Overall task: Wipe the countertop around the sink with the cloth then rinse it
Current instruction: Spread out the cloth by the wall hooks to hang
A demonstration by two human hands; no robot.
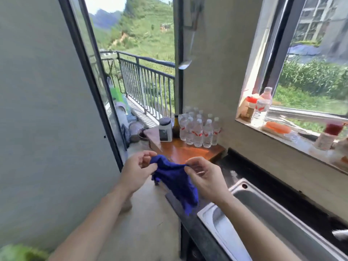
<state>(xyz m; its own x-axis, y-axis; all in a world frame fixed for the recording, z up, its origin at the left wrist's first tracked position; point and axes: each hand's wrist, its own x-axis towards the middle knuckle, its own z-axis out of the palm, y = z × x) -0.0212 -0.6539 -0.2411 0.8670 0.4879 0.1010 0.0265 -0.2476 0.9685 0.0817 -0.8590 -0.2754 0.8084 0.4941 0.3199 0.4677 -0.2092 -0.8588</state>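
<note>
Forearms: both reach up from the lower frame, meeting at centre.
Left hand [138,169]: fingertips pinched on the cloth's upper left corner.
Right hand [204,178]: thumb and forefinger closed on its upper right edge.
Cloth [176,182]: blue, held in air, hanging down-right toward the sink [263,210].
Countertop [190,221]: dark strip just below the cloth; right hand is nearer it.

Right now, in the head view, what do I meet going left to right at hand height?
Left hand → cloth → right hand → sink, each hand pinching a top corner of the cloth.
</note>
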